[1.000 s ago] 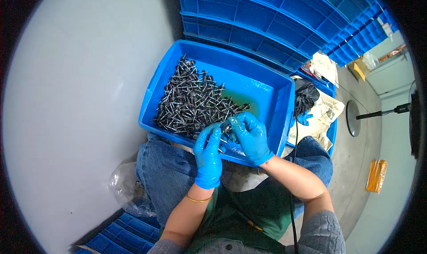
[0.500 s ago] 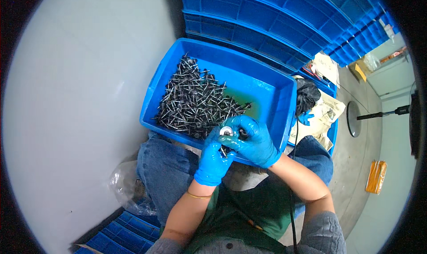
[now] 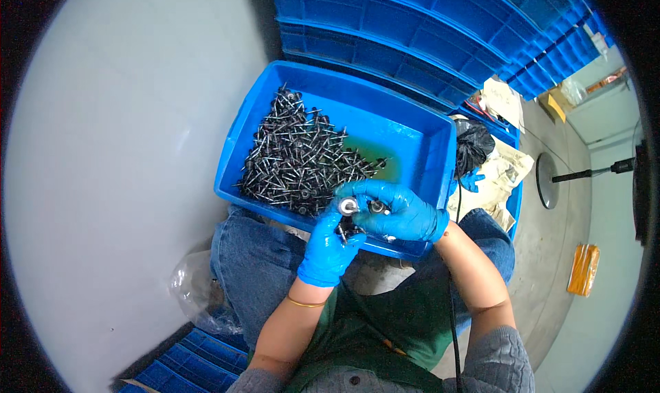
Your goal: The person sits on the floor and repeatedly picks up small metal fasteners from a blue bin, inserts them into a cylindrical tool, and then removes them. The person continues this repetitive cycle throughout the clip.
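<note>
Over the near edge of a blue plastic bin (image 3: 240, 111), both my gloved hands work close together. My left hand (image 3: 326, 252) is closed on a small metal part (image 3: 348, 206) with a round silver face and a short pin at its centre. More dark-headed pins (image 3: 345, 228) show in its palm. Beside it, my right hand (image 3: 405, 217) curls with thumb and forefinger near that face, and another small round-ended part (image 3: 376, 206) sits in its fingers. A heap of pins with dark round heads (image 3: 295, 156) fills the bin's left side.
Stacked blue crates (image 3: 385, 28) rise behind the bin, and a white wall (image 3: 137, 132) stands at left. On the right are a black plastic bag (image 3: 473, 145), brown paper (image 3: 498, 187) and a round-based stand (image 3: 546, 180). A black cable (image 3: 454, 324) hangs before me.
My right hand has shifted slightly right, its thumb and fingers drawing back from the silver face. The part's face and centre pin show more plainly. My left hand has barely moved.
</note>
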`<state>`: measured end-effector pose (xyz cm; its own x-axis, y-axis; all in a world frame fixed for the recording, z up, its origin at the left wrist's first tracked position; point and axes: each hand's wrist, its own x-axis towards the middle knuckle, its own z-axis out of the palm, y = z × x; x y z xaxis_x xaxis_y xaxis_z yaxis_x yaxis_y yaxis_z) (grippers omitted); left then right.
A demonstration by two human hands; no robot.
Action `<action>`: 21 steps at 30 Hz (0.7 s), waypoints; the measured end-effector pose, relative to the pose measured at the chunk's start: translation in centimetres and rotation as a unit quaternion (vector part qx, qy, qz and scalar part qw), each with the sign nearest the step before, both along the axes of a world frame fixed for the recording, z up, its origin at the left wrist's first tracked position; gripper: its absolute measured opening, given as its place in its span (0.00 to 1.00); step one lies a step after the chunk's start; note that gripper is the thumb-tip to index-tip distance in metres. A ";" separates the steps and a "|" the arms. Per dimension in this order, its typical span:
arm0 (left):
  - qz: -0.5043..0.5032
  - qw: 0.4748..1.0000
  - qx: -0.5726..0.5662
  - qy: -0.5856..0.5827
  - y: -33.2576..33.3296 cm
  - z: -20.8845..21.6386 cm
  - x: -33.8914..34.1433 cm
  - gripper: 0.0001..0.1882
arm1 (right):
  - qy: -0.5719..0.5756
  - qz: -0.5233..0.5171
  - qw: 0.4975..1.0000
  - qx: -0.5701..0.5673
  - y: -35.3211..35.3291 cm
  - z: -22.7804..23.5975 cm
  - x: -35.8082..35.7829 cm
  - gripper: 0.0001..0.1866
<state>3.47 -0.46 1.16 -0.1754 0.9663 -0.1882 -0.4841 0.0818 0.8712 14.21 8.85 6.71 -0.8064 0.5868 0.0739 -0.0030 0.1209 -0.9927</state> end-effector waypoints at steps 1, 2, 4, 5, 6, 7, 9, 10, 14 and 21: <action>0.018 0.993 -0.040 -0.113 0.3 -0.6 -0.1 0.13 | -0.027 0.002 0.998 -0.053 0.0 -0.2 -0.4 0.13; 0.041 0.971 -0.079 -0.220 0.6 -1.2 -0.2 0.12 | -0.051 0.008 0.993 -0.107 0.1 -0.8 -0.8 0.13; 0.077 0.933 -0.151 -0.317 1.5 -1.3 0.3 0.11 | -0.051 0.003 0.968 -0.244 1.1 -2.6 -0.9 0.13; 0.093 0.928 -0.171 -0.319 1.6 -0.7 0.3 0.11 | -0.019 -0.002 0.943 -0.332 2.3 -4.8 -0.8 0.14; 0.113 0.921 -0.191 -0.320 1.6 -0.4 0.0 0.11 | 0.011 -0.003 0.908 -0.419 3.1 -6.0 -1.5 0.15; 0.147 0.907 -0.212 -0.333 1.7 -0.8 -0.4 0.10 | 0.055 0.000 0.895 -0.443 3.5 -7.0 -2.4 0.16; 0.182 0.904 -0.178 -0.344 1.2 -1.7 -1.3 0.10 | 0.020 -0.065 0.875 -0.479 4.1 -6.8 -5.1 0.15; 0.199 0.901 -0.161 -0.349 1.0 -1.9 -1.7 0.10 | 0.002 -0.099 0.863 -0.495 4.4 -6.8 -6.5 0.14; 0.255 0.882 -0.159 -0.364 1.4 -1.5 -2.3 0.10 | -0.109 -0.069 0.954 -0.270 7.5 -12.5 -10.4 0.13; 0.264 0.871 -0.173 -0.377 1.0 -0.5 -3.5 0.10 | -0.370 0.085 0.743 0.551 8.6 -15.7 -14.1 0.08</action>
